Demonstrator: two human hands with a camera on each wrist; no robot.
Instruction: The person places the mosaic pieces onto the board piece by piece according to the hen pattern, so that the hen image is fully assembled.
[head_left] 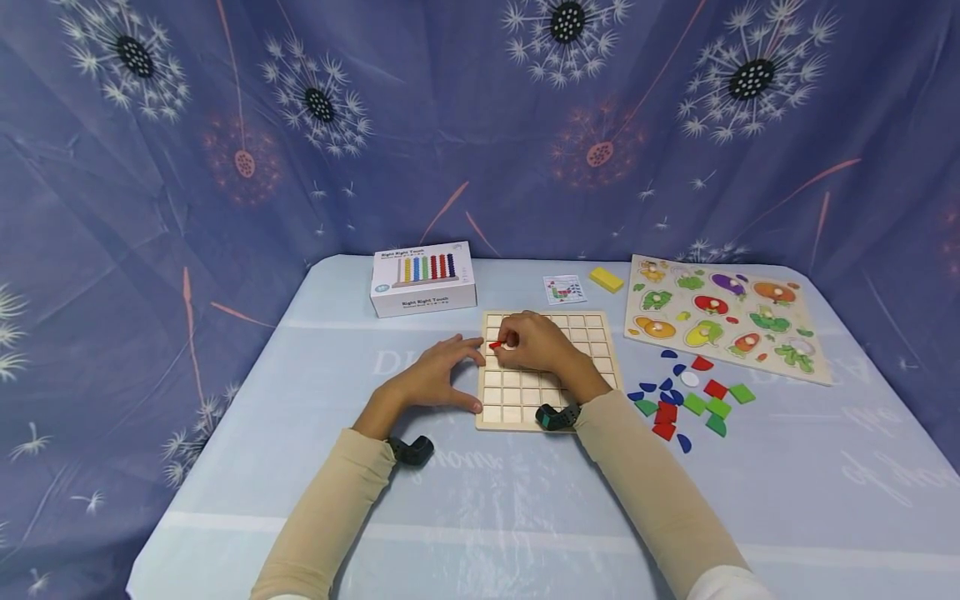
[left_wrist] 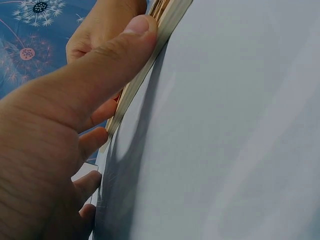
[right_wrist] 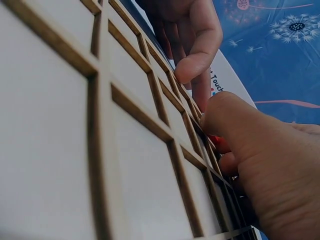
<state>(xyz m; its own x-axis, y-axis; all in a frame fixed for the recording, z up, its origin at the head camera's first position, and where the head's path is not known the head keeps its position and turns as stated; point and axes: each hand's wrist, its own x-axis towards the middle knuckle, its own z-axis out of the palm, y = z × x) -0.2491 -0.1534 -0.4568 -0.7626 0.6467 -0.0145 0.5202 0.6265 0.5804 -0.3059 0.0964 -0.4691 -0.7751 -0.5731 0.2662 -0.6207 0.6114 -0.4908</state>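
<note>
A wooden grid board (head_left: 513,414) lies flat on the table, divided into small square cells. My right hand (head_left: 534,342) reaches over its upper left part and pinches a small red piece (head_left: 495,345) between thumb and fingers, right at the cells near the left edge. In the right wrist view, a sliver of the red piece (right_wrist: 216,141) shows behind the thumb; the rest is hidden. My left hand (head_left: 437,377) spreads along the board's left side, its thumb (left_wrist: 140,30) and fingertips resting at the edge, fingers loosely extended.
Right of the board lie scattered blue half-discs (head_left: 684,442), red (head_left: 716,389) and green pieces (head_left: 742,393), and a white disc (head_left: 689,379). Farther back are a vegetable puzzle board (head_left: 678,287), yellow block (head_left: 606,279), pattern card (head_left: 564,289) and white box (head_left: 423,279).
</note>
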